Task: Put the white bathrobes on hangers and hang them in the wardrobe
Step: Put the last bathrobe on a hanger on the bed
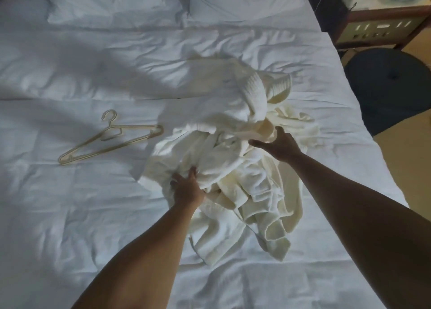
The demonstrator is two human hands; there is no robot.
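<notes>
We see a crumpled heap of white bathrobes (235, 150) on the bed (70, 215). Our left hand (187, 188) grips cloth at the heap's near left edge. Our right hand (281, 143) rests on the heap's right side, fingers spread. A pale hanger (109, 137) lies flat left of the heap, apart from it.

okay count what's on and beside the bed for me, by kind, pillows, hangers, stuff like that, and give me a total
Pillows: 2
Hangers: 1
Bathrobe pile: 1 heap; I cannot tell how many robes it holds
Round dark stool: 1
Bedside table: 1
Total: 6
</notes>
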